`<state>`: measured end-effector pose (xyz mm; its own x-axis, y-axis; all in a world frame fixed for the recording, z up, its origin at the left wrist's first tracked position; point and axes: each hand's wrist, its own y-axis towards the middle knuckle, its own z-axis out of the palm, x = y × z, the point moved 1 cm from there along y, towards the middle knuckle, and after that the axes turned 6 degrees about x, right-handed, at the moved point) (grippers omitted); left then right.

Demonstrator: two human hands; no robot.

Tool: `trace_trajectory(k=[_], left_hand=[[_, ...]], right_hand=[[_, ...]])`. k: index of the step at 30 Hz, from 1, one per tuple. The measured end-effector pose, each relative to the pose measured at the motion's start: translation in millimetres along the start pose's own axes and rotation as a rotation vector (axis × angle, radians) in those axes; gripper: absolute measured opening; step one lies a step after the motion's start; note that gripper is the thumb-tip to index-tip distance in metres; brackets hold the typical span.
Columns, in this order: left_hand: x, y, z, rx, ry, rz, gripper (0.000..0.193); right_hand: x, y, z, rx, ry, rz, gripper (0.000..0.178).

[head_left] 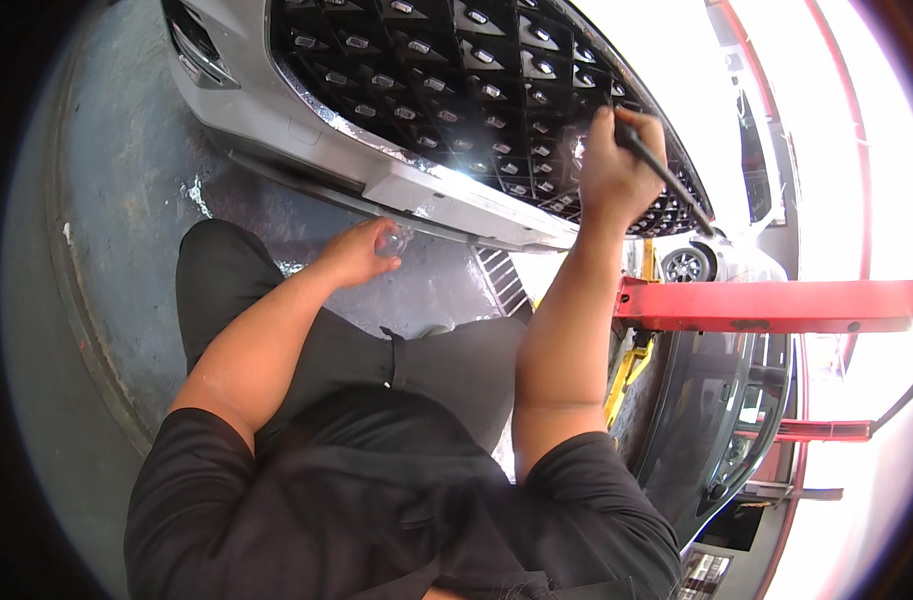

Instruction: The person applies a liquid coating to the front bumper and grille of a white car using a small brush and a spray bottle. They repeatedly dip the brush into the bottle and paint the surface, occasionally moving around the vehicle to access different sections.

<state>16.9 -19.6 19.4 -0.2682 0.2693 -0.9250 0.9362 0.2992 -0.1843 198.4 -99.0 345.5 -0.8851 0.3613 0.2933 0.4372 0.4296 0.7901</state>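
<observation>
My right hand is raised against the car's black grille, which carries rows of small shiny chrome studs. Its fingers are closed in a pen-like grip round a slim black stick-like tool; the tool's back end points down to the right. The working tip is lost among the dark grille and my fingers. Lower and to the left, my left hand curls its thumb and fingers round a small clear cup, just below the silver bumper. What the cup holds is too small to tell.
A red lift arm juts in at the right, above a yellow metal frame. Behind it stands a dark car, with another car's wheel farther off. A floor grate lies below the bumper on the worn grey-blue floor.
</observation>
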Motion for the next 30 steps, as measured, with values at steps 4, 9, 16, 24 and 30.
trace_trajectory(k=[4,9,16,24,30], left_hand=[[-12.7,-4.8,-9.9,0.047,0.018,-0.035,0.065],[-7.0,-2.5,-5.9,0.025,0.036,0.0,0.065],[-12.8,-4.1,-9.0,0.029,0.003,-0.037,0.064],[-13.3,-4.2,-5.8,0.033,0.027,-0.013,0.063],[-16.0,-5.2,-9.3,0.032,0.067,-0.023,0.063]], right_hand=[[0.3,1.9,6.7,0.08,-0.091,-0.015,0.014],[-2.0,13.4,11.6,0.004,-0.035,-0.044,0.013],[-1.0,12.4,-0.5,0.076,-0.178,-0.011,0.011],[-5.1,14.0,9.9,0.072,-0.203,-0.082,0.01],[8.1,0.1,6.2,0.087,-0.13,-0.155,0.009]])
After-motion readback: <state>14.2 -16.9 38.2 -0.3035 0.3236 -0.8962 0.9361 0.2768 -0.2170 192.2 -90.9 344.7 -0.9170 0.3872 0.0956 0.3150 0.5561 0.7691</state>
